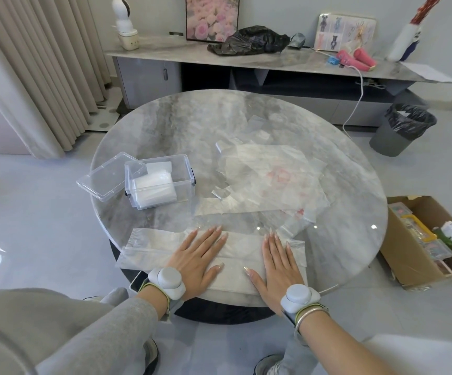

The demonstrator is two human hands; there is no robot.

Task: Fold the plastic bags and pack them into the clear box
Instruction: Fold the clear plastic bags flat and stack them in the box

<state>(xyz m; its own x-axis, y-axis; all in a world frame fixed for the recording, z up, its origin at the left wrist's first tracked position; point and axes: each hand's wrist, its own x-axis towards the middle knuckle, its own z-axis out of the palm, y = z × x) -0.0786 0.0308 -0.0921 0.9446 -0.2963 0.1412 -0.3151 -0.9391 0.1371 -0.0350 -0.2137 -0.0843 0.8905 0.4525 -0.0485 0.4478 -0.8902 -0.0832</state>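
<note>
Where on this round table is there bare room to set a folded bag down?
Bare top: the far left of the table, beyond the box and lid, and the strip between the box and the bag pressed flat under the left hand and right hand. Crowded: the middle and right, covered by loose bags.

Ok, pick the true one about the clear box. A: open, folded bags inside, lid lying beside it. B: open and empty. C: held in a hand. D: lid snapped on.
A: the clear box stands open with white folded bags inside, and its lid lies beside it.
</note>
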